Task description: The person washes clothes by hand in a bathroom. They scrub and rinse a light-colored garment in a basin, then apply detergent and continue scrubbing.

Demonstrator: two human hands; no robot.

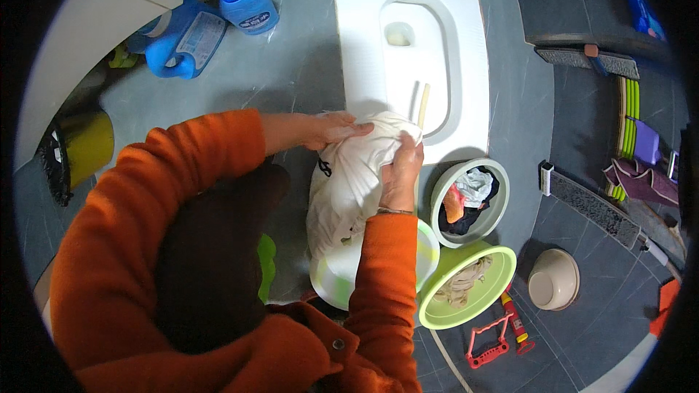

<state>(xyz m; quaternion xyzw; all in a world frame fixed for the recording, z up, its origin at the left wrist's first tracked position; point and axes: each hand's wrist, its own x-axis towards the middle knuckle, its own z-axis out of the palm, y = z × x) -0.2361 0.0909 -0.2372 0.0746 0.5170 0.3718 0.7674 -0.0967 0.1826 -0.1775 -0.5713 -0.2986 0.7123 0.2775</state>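
A white cloth garment (355, 180) with a dark drawstring or cord at its left side is bunched between my two hands. My left hand (339, 130) grips its upper left edge, thumb on top. On the right side, my right hand (403, 166) has its fingers wrapped around a fold. The garment's lower part hangs into a white and green basin (334, 284), whose inside my right forearm partly hides. Just beyond my hands lies a white squat toilet (360, 38), with the end of a pale hose (424, 99) resting in its bowl.
To the right stand a grey basin (505, 196) with dark, white and orange clothes and a green basin (509, 278) with beige cloth. Blue detergent bottles (248, 8) are at upper left. A beige bucket (546, 284) and red toys (489, 355) lie lower right.
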